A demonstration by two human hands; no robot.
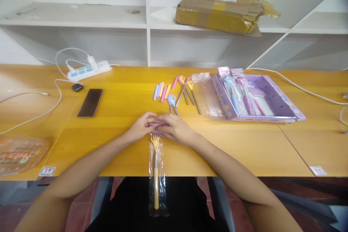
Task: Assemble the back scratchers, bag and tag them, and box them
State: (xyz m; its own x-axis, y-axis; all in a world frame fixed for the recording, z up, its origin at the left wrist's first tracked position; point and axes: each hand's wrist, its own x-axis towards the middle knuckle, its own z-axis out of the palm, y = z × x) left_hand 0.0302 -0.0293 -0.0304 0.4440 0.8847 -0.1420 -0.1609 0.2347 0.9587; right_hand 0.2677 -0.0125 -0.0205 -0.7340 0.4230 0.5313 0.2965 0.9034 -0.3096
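Observation:
A yellow back scratcher (156, 185) with a metal shaft lies inside a clear plastic bag (161, 159), its handle hanging past the table's front edge. At the bag's top is a pink-purple header card (155, 127), pinched on one side by my left hand (140, 127) and on the other by my right hand (176, 129). Fingers of both hands cover much of the card. Just beyond my hands are blue claw heads (172, 99) on metal shafts. Yellow and pink claw heads (182, 80) lie farther back, beside several loose coloured handles (162, 90).
Right of the loose parts, clear plastic bags (208, 98) lie by an open purple box (282, 98) holding bagged back scratchers (239, 96). On the left are a phone (90, 103), a white power strip (89, 70) with cables, and an orange-printed plastic bag (21, 154). A taped carton (217, 12) sits on the shelf.

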